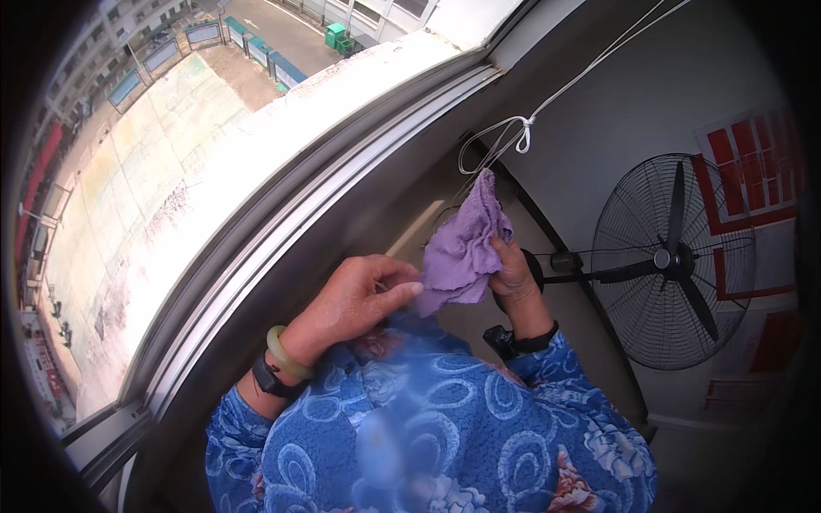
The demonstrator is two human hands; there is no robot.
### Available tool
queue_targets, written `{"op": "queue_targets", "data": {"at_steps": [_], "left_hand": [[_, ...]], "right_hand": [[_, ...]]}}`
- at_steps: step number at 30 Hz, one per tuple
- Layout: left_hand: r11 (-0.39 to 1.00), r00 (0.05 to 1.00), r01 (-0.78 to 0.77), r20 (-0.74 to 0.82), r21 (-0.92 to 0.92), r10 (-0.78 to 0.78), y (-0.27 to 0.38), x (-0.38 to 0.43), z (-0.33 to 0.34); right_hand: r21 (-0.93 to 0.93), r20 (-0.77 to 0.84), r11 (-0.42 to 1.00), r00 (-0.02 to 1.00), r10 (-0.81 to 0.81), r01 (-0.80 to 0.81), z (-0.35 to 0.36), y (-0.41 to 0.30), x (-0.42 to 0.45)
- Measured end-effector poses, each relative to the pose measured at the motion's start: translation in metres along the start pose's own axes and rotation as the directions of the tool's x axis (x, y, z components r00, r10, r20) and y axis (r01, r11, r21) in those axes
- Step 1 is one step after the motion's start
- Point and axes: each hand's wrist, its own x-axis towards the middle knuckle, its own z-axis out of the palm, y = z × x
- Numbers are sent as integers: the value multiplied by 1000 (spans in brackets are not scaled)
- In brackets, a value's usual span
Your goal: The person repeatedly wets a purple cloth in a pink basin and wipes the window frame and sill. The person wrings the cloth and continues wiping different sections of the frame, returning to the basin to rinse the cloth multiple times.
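A crumpled purple terry cloth (pixel 463 253) hangs in front of my chest, its narrow upper corner pointing away from me. My right hand (pixel 513 269) holds it along the right side, with most of the fingers hidden behind the fabric. My left hand (pixel 359 298) is at the cloth's left edge, thumb and fingertips right beside it. Whether those fingertips pinch the edge cannot be made out. A pale green bangle (pixel 287 354) and a black strap (pixel 274 379) circle my left wrist. Another black strap with a small device (pixel 503 342) is on my right wrist.
A sliding window's metal track (pixel 308 231) curves along my left, with a pale ledge (pixel 237 151) and a courtyard below outside. White cord tied in a loop (pixel 524 128) hangs just beyond the cloth. On the right, a black caged fan (pixel 670 260) stands before red-and-white wall sheets (pixel 747 167).
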Motion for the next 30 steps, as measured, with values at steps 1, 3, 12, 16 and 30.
{"op": "queue_targets", "data": {"at_steps": [1,3,12,16,30], "left_hand": [[994,998,-60,6,88,60,-3,13,6],[963,993,-115,33,243,111,-6,30,16],[696,986,78,-46,-714,-158,7,60,21],[660,993,-65,-112,-749,-30,19,82,22],[829,993,8,103,-558,59,87,151,0]], "right_hand": [[20,0,1000,1000,-21,21,3,3,-2],[67,13,997,999,-30,29,9,4,-5],[-215,30,976,999,32,-25,28,-57,-40],[-462,55,887,998,-7,32,18,-64,-59],[-254,0,967,1000,-25,24,-5,-41,-32]]}}
